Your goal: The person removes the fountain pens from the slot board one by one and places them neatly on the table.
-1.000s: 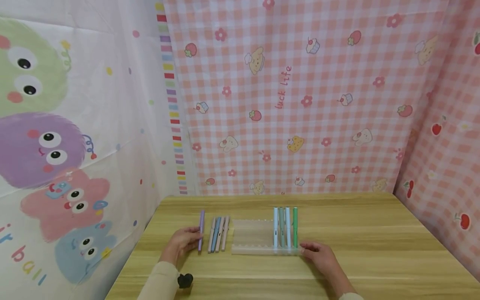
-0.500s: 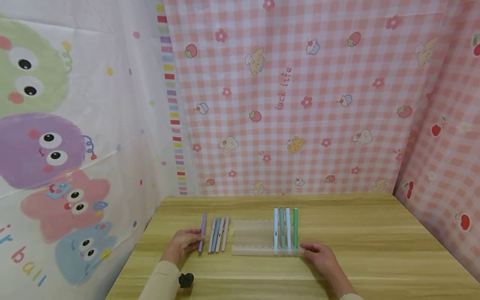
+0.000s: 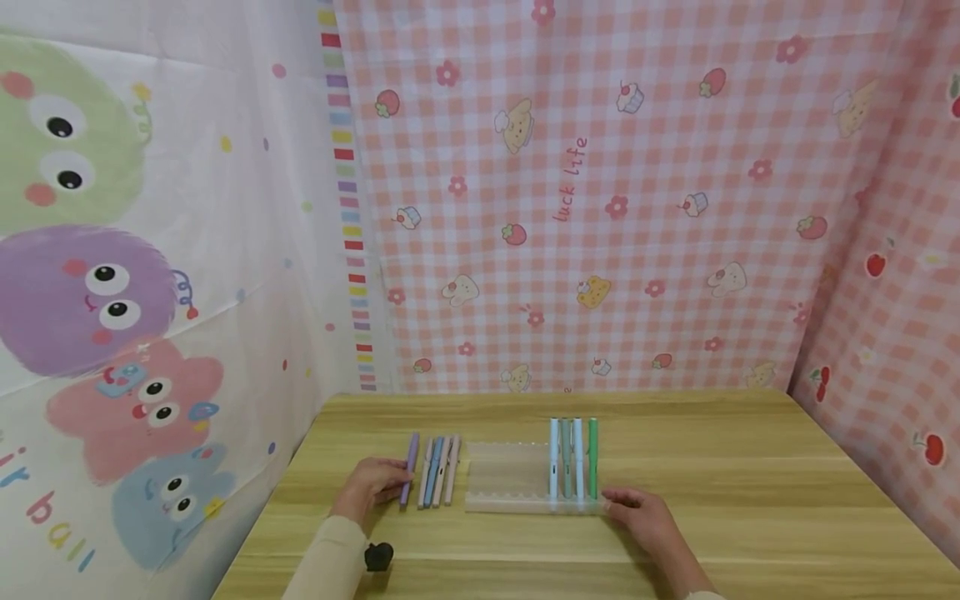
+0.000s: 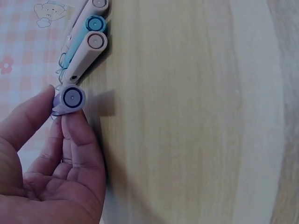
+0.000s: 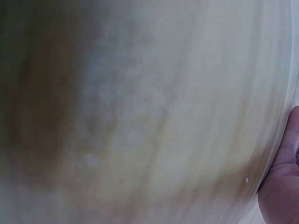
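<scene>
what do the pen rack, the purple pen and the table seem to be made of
Pen rack: likely frosted translucent plastic, since the wood shows dimly through it. Purple pen, pinched by the left hand: probably matte plastic, smooth pastel barrel with a moulded round end cap. Table: wood or wood-look laminate, light grain streaks, low sheen.

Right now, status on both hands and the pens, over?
Left hand pinches purple pen in fingers. Right hand rests at clear rack corner. Four pens racked, three pens loose. Nothing in the way.
</scene>
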Tool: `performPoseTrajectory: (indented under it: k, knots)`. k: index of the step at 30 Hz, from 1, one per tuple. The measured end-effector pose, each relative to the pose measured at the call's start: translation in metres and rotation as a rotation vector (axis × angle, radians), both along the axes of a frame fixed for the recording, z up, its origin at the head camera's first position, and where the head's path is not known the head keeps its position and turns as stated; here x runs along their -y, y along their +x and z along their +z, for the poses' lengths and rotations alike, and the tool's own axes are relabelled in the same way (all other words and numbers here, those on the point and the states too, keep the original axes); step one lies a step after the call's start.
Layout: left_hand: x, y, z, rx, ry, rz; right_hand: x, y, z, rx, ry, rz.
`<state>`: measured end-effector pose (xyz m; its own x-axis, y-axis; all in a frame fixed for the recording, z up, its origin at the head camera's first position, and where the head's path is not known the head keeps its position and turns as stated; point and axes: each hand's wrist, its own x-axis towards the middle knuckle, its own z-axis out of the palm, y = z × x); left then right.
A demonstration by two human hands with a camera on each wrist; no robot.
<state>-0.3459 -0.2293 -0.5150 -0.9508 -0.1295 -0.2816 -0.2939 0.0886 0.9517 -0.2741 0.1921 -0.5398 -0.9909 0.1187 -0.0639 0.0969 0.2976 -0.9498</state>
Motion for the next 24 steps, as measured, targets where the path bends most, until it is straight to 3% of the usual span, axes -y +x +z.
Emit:
performPoseTrajectory:
  k: [9,24]
  knots:
    - [-0.0056,-0.0009,-0.0001,-0.007,-0.062,0.004,-0.0003,-0.0001,-0.0009,-0.002,0.003,0.002]
    - [-0.0069,0.0015,0.0016,-0.031,-0.041,0.002,0.0007,0.0014,0.0015,0.0,-0.009,0.001]
